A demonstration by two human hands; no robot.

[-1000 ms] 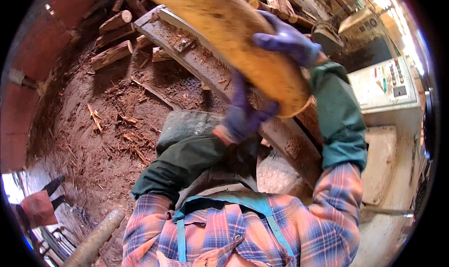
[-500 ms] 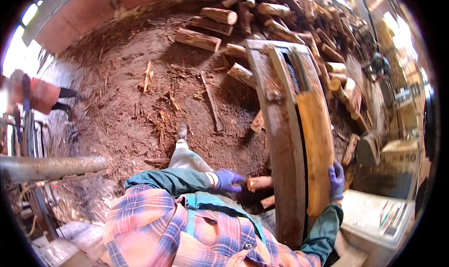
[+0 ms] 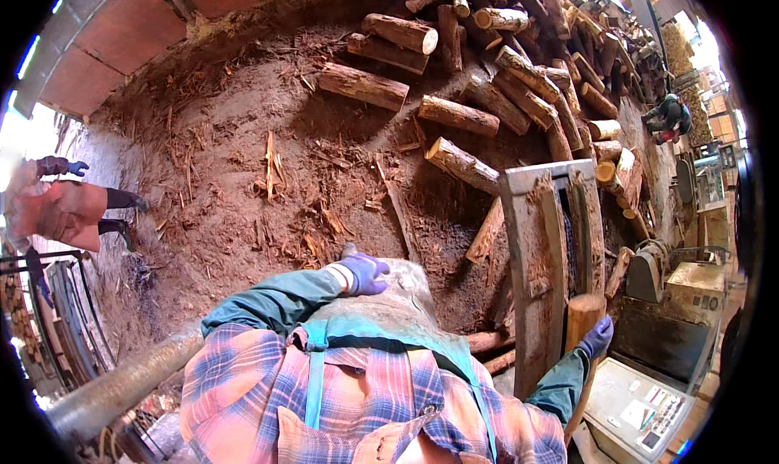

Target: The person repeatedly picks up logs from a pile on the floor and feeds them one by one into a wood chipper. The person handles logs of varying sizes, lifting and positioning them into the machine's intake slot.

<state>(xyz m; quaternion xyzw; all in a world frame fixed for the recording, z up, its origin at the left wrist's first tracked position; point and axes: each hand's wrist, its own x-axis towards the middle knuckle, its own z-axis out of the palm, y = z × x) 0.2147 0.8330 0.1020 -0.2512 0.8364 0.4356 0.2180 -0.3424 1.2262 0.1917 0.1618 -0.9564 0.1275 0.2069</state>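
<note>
My right hand (image 3: 596, 338), in a purple glove, lies against the right side of a peeled log (image 3: 581, 322) near its far end. Its fingers look extended along the wood rather than wrapped round it. The log sits in a long, dirty metal trough (image 3: 531, 302) and runs back past my right side, where my forearm partly covers it. My left hand (image 3: 363, 271), gloved too, hovers over or rests on my dusty leg. Nothing is in its loosely spread fingers.
Bark-covered logs (image 3: 519, 82) are heaped at the far right, with several scattered nearer. Bark scraps (image 3: 272, 168) litter the ground. A rusty pipe (image 3: 130, 383) is at left, a control panel (image 3: 641, 407) at right. One person (image 3: 69, 204) stands left; another (image 3: 669, 119) is far right.
The log has slid back along the trough toward me, its far end now close to my right hand. My left hand has moved up and left, away from the small logs beside the trough.
</note>
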